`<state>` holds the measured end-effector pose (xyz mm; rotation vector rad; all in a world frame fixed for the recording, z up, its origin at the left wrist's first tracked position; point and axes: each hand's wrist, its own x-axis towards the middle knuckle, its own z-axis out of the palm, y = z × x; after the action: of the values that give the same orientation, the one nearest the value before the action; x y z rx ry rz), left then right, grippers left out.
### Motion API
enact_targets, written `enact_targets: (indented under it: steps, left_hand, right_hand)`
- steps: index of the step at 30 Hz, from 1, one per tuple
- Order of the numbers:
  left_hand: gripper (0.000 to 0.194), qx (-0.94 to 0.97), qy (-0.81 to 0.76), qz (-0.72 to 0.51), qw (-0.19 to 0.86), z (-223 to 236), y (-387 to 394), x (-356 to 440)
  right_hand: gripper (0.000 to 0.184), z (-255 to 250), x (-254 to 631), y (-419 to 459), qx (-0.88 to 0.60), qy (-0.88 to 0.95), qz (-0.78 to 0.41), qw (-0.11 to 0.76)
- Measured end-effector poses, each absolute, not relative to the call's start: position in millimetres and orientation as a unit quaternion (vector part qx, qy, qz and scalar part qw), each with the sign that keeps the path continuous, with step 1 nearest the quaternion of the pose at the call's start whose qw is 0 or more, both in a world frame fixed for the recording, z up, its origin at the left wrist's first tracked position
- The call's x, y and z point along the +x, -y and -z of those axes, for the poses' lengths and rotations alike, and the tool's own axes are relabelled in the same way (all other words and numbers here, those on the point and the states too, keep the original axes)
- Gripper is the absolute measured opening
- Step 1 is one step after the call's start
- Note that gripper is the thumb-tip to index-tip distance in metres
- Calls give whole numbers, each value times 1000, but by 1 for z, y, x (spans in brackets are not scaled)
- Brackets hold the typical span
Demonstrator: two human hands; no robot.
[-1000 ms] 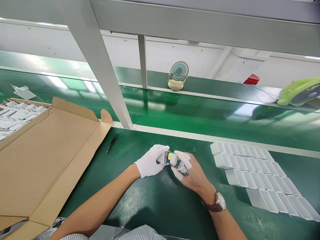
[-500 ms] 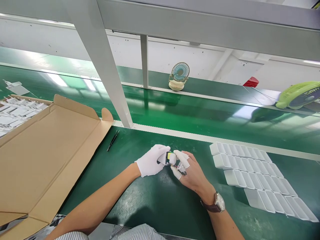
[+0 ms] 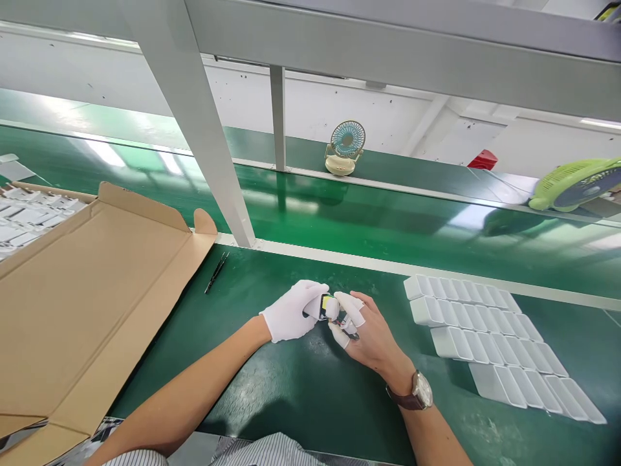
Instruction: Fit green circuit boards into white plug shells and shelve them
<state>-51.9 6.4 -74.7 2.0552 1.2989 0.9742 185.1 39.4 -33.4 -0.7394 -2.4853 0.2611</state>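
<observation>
My left hand, in a white glove, is closed around a small white power adapter housing. At its open right end a circuit board with a yellow-taped transformer shows. My right hand wears white finger cots and pinches the part at that end, a small white piece with dark wires or prongs under the fingers. How the two parts join is hidden by the fingertips. Both hands meet just above the green work surface.
Black tweezers lie left of my hands, beside a large open cardboard box holding many white adapter parts. Several rows of white empty housings stand at right. A metal post rises ahead; two fans stand farther back.
The view has shifted slightly, so everything sits a little further left. My hands keep the same hold on the adapter parts.
</observation>
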Motion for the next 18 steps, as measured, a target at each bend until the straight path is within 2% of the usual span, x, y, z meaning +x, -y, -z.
enact_targets:
  steps: [18]
  left_hand:
    - [78,768,-475,-347,252,71,-6,-53]
  right_hand:
    - [68,34,187,-41,-264,923,-95,265]
